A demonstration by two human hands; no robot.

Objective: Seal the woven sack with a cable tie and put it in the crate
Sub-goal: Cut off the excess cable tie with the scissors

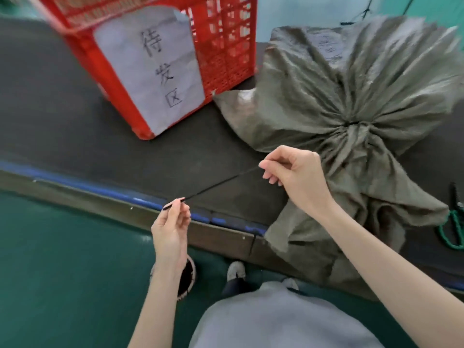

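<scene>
A grey-green woven sack (351, 101) lies on the dark table at the right, its mouth gathered into a bunch near the table's front edge. A thin black cable tie (221, 183) is stretched straight between my hands. My left hand (173, 222) pinches its lower end over the table's edge. My right hand (293, 172) pinches the upper end, just left of the sack's gathered neck. A red plastic crate (226, 54) with a white paper label stands at the back left of the sack.
The dark table (75, 116) has a blue-edged front rim. Green-handled scissors (454, 222) lie at the far right, beside the sack. Green floor and my shoes are below.
</scene>
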